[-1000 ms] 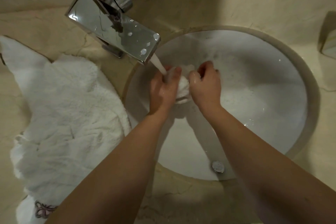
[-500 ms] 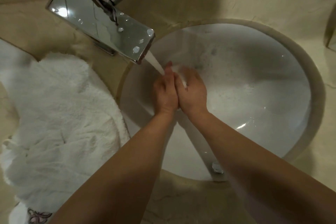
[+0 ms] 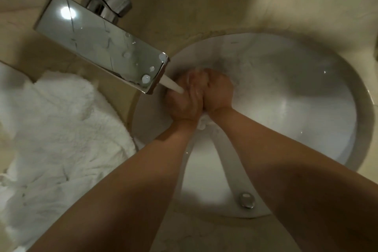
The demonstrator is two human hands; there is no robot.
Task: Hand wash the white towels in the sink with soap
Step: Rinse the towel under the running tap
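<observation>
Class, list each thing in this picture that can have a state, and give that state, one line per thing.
faucet: running.
left hand: gripping the small cloth.
right hand: gripping the small cloth.
small cloth: squeezed between both hands.
towel pile: crumpled on counter.
sink: wet.

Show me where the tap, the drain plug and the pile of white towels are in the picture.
tap [image 3: 102, 47]: head view, flat shiny top of the spout.
drain plug [image 3: 247, 200]: head view, metal cap in the sink.
pile of white towels [image 3: 61, 129]: head view, fluffy middle, on the counter.

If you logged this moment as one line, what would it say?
left hand + right hand: squeezing small white cloth | tap: running onto hands | sink: wet | towels: left counter
</observation>
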